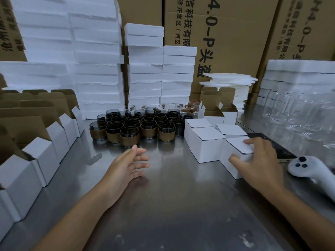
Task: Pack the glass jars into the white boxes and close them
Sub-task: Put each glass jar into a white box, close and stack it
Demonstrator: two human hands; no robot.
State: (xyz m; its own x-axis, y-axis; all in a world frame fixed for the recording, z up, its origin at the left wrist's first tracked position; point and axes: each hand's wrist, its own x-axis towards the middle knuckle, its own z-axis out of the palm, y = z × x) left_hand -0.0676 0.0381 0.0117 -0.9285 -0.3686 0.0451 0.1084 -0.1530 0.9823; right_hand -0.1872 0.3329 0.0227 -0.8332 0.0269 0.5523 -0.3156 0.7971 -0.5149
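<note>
Head view shows the right hand (257,160) at 3 o'clock pinching a closed white box (233,151) between thumb and fingers, the left hand (130,163) flat and empty, and glass jars (137,124) at 12 o'clock, likely fragile, best gripped round their brown bands (129,139)

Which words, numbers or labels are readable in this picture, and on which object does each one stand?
"4.0-P头盔": large print on the middle cardboard carton.
"信科技有限": smaller column, same carton, cut off.
"济开发区(西区": smallest column there, cut off.
".0-P": right cardboard carton; its small print is blurred.
On the left cardboard carton the print is too blurred to read.
The white boxes show no print.
</note>
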